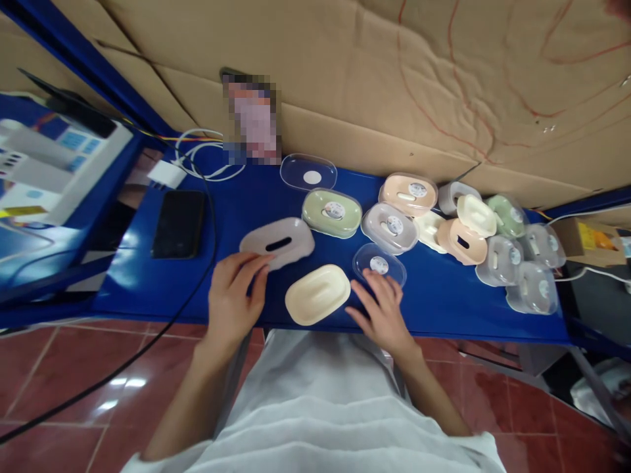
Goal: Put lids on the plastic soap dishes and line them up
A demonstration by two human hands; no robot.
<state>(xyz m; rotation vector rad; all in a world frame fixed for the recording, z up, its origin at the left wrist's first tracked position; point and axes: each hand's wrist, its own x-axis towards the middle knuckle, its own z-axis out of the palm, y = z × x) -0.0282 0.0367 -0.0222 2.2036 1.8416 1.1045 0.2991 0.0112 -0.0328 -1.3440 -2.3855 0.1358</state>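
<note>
My left hand [233, 295] lies on the blue table [434, 295], fingers stretched out, their tips touching a grey slotted soap-dish tray [277, 244]. My right hand [382, 310] rests flat with spread fingers, its tips at the near edge of a clear oval lid [379, 264] with a round sticker. Between both hands sits a cream soap-dish base [317, 293], touched by neither. Neither hand grips anything.
Further back lie another clear lid [308, 172], a closed green soap box [332, 212] and a grey one [389, 227]. Several more soap boxes are heaped at the right [493, 236]. A black phone [178, 223] and white cables [200, 157] lie at the left. Cardboard [394, 79] stands behind.
</note>
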